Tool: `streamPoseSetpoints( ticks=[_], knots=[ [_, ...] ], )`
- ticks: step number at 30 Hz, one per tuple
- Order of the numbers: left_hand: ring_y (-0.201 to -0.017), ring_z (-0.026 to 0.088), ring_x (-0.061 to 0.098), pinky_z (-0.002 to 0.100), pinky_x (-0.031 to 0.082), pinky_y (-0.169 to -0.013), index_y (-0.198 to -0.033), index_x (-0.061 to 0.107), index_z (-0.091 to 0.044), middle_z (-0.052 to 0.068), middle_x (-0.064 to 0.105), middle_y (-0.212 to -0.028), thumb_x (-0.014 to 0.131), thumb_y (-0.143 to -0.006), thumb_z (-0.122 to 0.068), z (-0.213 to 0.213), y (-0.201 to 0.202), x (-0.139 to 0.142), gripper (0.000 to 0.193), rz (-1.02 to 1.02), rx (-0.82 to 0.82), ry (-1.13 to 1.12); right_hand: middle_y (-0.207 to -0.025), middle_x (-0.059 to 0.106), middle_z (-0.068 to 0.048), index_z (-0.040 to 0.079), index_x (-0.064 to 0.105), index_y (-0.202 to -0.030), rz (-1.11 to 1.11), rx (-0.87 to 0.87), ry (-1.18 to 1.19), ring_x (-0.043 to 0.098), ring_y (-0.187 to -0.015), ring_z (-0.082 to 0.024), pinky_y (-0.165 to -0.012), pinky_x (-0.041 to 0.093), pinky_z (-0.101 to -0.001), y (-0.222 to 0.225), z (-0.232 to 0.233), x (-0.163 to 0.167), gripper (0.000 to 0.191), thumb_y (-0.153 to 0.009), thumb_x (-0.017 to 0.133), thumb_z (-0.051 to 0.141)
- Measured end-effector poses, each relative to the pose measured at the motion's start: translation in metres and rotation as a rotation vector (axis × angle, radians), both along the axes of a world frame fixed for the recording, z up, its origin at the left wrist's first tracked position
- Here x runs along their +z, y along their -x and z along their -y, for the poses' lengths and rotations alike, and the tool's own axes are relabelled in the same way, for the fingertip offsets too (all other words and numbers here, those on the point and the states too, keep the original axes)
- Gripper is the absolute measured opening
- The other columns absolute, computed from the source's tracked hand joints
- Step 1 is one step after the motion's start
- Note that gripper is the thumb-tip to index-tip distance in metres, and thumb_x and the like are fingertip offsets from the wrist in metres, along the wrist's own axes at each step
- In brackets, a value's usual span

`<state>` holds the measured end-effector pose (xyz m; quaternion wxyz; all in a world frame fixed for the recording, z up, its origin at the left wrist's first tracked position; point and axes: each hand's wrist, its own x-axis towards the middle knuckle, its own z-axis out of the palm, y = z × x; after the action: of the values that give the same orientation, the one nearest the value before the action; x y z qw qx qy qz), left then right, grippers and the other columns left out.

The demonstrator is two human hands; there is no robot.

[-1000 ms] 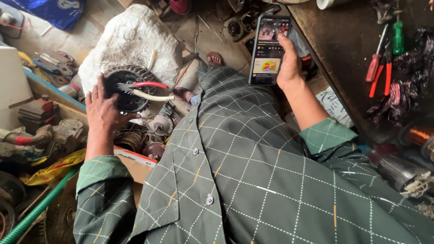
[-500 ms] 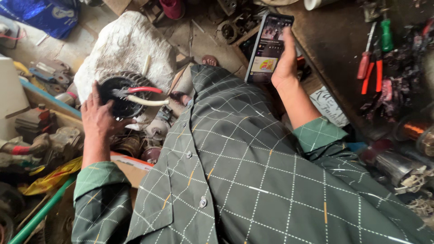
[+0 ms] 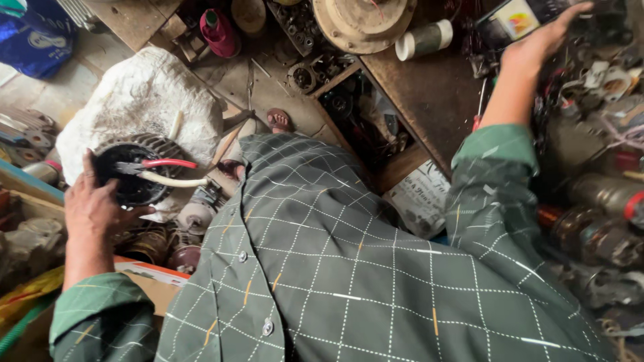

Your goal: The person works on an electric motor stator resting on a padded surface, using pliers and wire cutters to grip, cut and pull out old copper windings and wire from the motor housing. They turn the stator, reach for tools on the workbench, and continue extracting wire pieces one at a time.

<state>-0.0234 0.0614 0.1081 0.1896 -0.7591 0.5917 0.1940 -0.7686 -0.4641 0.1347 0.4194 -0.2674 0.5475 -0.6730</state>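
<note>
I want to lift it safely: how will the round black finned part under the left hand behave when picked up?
The finned round part looks like cast metal, so probably stiff and heavy for its size. The pliers lie loose across its top and may slide off if it tilts. The left hand grips only one edge, so it could tip.

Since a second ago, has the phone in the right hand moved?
Yes. The right hand carried the phone rightward across the wooden bench, over the cluttered parts.

Dark green shirt [image 3: 376, 268] with white grid lines; pliers [image 3: 161, 171] with red and cream handles.
</note>
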Motion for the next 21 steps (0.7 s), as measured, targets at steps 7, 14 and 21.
streamPoseSetpoints(
  ticks=[7,14,21],
  knots=[
    [-0.145,0.033,0.047,0.041,0.042,-0.116,-0.126,0.077,-0.022,0.018,0.017,-0.181,0.089,-0.044,-0.073,-0.002,-0.004,0.01,0.097,0.058,0.036,-0.049,-0.132,0.065,-0.025,-0.003,0.052,-0.135,0.004,-0.047,-0.118,0.069,-0.108,-0.043,-0.094,0.059,-0.06,-0.004,0.024,0.016,0.097,-0.079,0.052,0.077],
    [-0.142,0.031,0.048,0.04,0.042,-0.111,-0.126,0.077,-0.027,0.017,0.013,-0.18,0.089,-0.042,-0.073,-0.012,-0.014,-0.001,0.096,0.111,0.037,-0.116,-0.14,0.064,-0.022,0.0,0.05,-0.145,-0.023,-0.074,-0.122,0.067,-0.118,-0.041,-0.103,0.051,-0.0586,-0.012,0.025,0.01,0.098,-0.084,0.05,0.076],
    [-0.138,0.026,0.059,0.036,0.053,-0.104,-0.113,0.078,-0.026,0.015,0.04,-0.173,0.078,-0.08,-0.033,-0.044,-0.035,-0.037,0.034,0.007,-0.004,0.201,-0.132,0.064,-0.021,0.001,0.054,-0.138,-0.175,-0.056,-0.242,0.066,-0.114,-0.04,-0.098,0.051,-0.056,0.004,0.023,-0.004,0.083,-0.086,0.059,0.066]
  ],
)
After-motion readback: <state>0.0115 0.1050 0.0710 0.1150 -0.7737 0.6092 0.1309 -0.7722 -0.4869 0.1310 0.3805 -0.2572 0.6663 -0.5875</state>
